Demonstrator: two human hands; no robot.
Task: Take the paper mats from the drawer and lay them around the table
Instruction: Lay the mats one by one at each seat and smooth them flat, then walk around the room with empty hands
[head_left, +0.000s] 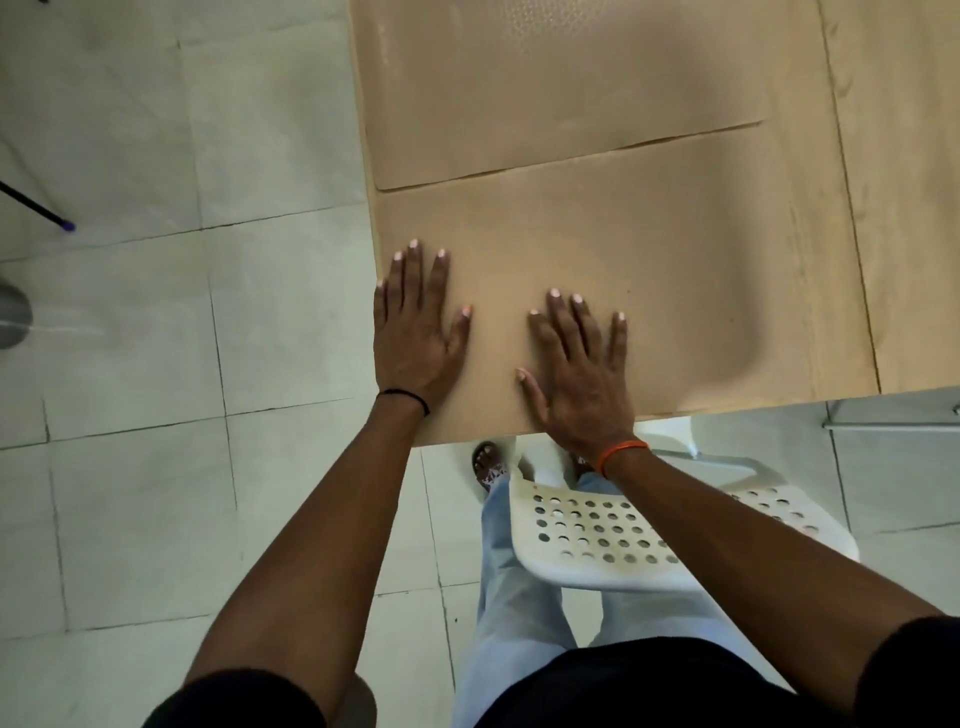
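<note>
On the floor, far left: pale tiles (130, 322) with dark lines between them, and a thin black stick with a blue tip (66, 225) near the edge of the view.
Left hand (415, 332): lies flat, palm down, fingers spread wide, holding nothing. It presses on the left edge of the near paper mat, close to the table corner. A black band is on the wrist.
Near paper mat (675, 291): brown, flat on the table, under both hands. Its near edge runs along the table's near edge.
Right hand (576, 364): also flat and spread, palm down, gripping nothing. It rests on the same mat, just beside the left hand, by the near edge. An orange band is on the wrist.
Far paper mat (561, 88): brown, flat, just behind the near one, their edges meeting.
Table (904, 208): light wood, bare on the right side.
White chair (597, 540): has round holes and stands below the table edge, by the person's legs.
</note>
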